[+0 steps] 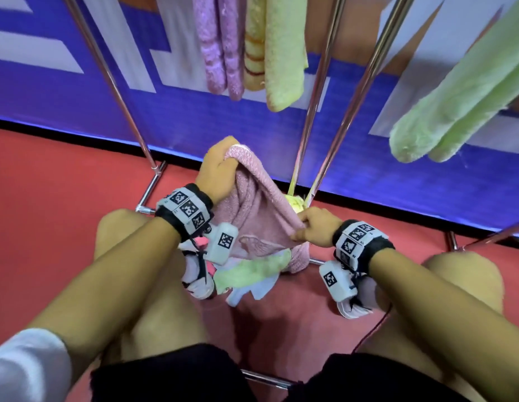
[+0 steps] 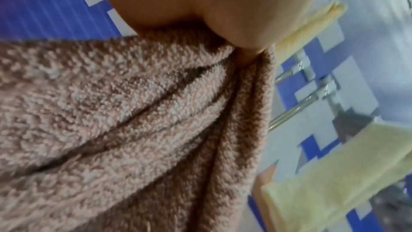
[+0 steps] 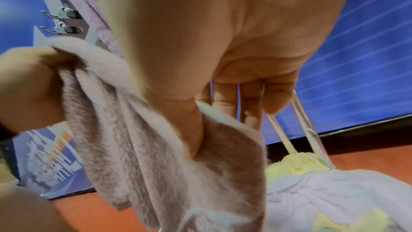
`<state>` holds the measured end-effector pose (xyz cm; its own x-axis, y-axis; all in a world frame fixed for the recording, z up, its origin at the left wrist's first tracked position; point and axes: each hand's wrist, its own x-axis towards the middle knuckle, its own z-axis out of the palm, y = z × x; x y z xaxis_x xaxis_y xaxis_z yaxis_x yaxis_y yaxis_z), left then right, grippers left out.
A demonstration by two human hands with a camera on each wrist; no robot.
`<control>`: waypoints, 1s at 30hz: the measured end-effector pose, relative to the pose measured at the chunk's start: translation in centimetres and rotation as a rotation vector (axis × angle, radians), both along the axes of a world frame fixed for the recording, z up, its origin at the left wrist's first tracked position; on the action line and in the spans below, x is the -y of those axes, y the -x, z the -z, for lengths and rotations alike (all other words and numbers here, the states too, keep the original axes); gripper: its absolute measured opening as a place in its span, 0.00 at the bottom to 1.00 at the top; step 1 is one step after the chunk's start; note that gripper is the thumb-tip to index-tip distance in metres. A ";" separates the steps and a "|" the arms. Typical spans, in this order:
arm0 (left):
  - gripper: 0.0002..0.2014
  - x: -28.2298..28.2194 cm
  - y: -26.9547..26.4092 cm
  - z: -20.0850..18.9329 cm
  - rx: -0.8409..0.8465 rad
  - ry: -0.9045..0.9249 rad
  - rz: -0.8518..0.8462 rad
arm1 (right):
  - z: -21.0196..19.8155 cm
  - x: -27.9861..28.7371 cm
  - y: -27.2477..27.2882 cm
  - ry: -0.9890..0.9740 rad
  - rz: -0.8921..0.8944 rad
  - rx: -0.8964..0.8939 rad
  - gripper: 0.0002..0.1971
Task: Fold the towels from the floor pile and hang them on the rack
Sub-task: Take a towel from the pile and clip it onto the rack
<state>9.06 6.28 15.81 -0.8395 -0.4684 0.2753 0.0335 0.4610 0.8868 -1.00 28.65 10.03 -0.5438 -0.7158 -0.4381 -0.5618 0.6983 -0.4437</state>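
Your left hand point(image 1: 216, 169) has its fingers clenched round one corner of the pink towel point(image 1: 253, 216), lifted up toward 12 o'clock in the head view. Your right hand point(image 1: 314, 227) pinches another edge of that towel between thumb and curled fingers, lower and off at 3 o'clock from the left. The cloth sags in folds between the two grips, and its lower end droops to the pile point(image 1: 252, 274) on the red floor point(image 1: 64, 181).

The pile lies between your knees: a green towel on top, a pale bluish one beneath it at 6 o'clock, and a yellow one point(image 1: 294, 203) at 12 o'clock of your right hand, against the foot of the rack point(image 1: 316, 91).

On the rack above, at 12 o'clock, hang a purple towel point(image 1: 217, 50) and, touching it on the right, a yellow-green one point(image 1: 281, 53). Another green towel point(image 1: 461, 91) hangs at 2 o'clock, well apart from those.

The left wrist view shows only the heel of your hand point(image 2: 200, 6) pressed into bunched terry point(image 2: 122, 112). The right wrist view shows your thumb point(image 3: 183, 121) lying on the fabric point(image 3: 138, 147).
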 end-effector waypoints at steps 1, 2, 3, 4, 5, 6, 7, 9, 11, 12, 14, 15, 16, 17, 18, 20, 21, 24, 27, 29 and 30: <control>0.11 0.2 -0.2 -0.7 -0.041 -0.050 -0.038 | 0.1 -0.5 -0.1 -0.013 0.006 0.001 0.13; 0.11 0.4 -0.4 -1.4 -0.072 -0.084 -0.076 | 0.1 -0.8 -0.2 -0.016 0.016 0.002 0.14; 0.10 0.6 -0.6 -1.9 -0.085 -0.095 -0.109 | -0.1 -1.0 -0.3 -0.008 0.035 0.000 0.14; 0.07 0.9 -0.7 -2.1 -0.069 -0.088 -0.151 | -0.6 -1.2 -0.5 0.036 0.053 -0.010 0.13; 0.04 1.2 -0.7 -2.0 -0.031 -0.070 -0.195 | -1.2 -1.1 -0.7 0.108 0.069 -0.026 0.12; 0.03 1.6 -0.7 -1.6 0.043 -0.059 -0.237 | -2.0 -0.9 -0.9 0.197 0.084 -0.039 0.12; 0.08 1.9 -0.9 -1.0 0.131 -0.053 -0.242 | -2.7 -0.7 -1.0 0.294 0.085 -0.055 0.13; 0.27 1.3 -1.6 0.1 0.328 0.051 -0.117 | -4.3 -0.1 -1.8 0.445 0.056 -0.083 0.14; 0.46 -1.3 -2.3 0.8 0.444 0.309 0.122 | -5.6 0.8 -2.8 0.543 0.000 -0.086 0.18; 0.50 -3.2 -2.6 0.7 0.444 0.396 0.219 | -6.2 1.3 -3.4 0.565 -0.028 -0.084 0.19; 0.49 -6.4 -2.8 0.3 0.388 0.379 0.344 | -6.8 1.9 -4.2 0.590 -0.042 -0.067 0.17; 0.44 -7.3 -2.6 0.3 0.343 0.281 0.372 | -6.8 2.0 -4.3 0.618 -0.011 -0.050 0.15; 0.35 -7.6 -2.5 0.4 0.304 0.179 0.378 | -6.9 1.8 -4.4 0.661 0.047 -0.017 0.14; 0.26 -7.7 -2.5 0.3 0.268 0.115 0.376 | -6.9 1.6 -4.3 0.715 0.122 0.029 0.14; 0.18 -7.6 -2.4 0.3 0.257 0.091 0.371 | -6.9 1.2 -4.1 0.762 0.193 0.078 0.15; 0.11 -7.4 -2.4 0.4 0.249 0.071 0.361 | -6.7 0.4 -3.9 0.823 0.278 0.144 0.19; 0.10 -7.4 -2.3 0.4 0.234 0.050 0.344 | -6.6 0.1 -3.9 0.824 0.289 0.157 0.23; 0.08 -7.2 -2.0 0.4 0.172 -0.028 0.249 | -5.3 -0.3 -4.4 0.630 0.235 0.107 0.32; 0.08 -6.8 -1.5 0.8 0.172 -0.053 0.184 | -2.5 -0.2 -5.2 0.448 0.175 -0.035 0.31; 0.07 -6.9 -1.5 1.0 0.176 -0.036 0.141 | -1.2 0.1 -5.5 0.478 0.178 -0.049 0.19; 0.09 -6.8 -1.6 1.0 0.185 -0.026 0.125 | -1.0 0.3 -5.6 0.496 0.178 -0.047 0.12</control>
<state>10.64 13.10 14.81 -0.9268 -0.3621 0.0998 -0.0756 0.4401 0.8948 4.56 28.35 10.99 -0.6867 -0.7256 -0.0430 -0.4805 0.4975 -0.7222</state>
